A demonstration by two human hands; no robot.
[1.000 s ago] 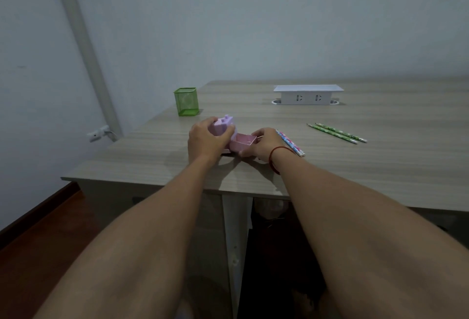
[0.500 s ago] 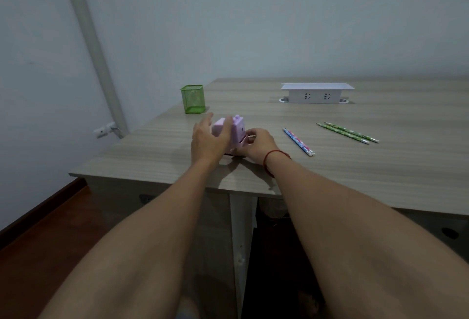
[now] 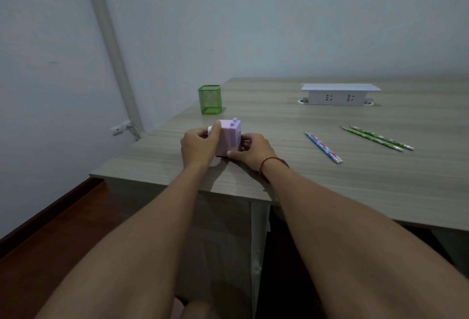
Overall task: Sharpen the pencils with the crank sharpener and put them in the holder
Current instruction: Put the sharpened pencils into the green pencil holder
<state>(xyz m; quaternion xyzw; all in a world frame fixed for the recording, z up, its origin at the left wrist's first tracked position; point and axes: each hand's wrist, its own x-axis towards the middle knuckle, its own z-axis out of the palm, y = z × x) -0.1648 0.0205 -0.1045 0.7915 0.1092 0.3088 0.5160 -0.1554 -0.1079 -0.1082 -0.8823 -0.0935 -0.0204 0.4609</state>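
Left grip and right grip are clasping the crank sharpener, standing by the bench's near-left edge. Light, rigid plastic, probably prone to sliding; the flat sides are offering the best hold.

Pale wood-grain desk in the corner of a grey-white room.
Toward the desk's far edge at about 1 o'clock stands a white socket box, a flat lid overhanging it, two outlets on its near face and a round cable opening showing at each end. A white pipe runs up the wall at 11 o'clock, with a small white wall socket beside its foot at 10 o'clock. Red-brown floor edged by a dark skirting lies at 8 o'clock.
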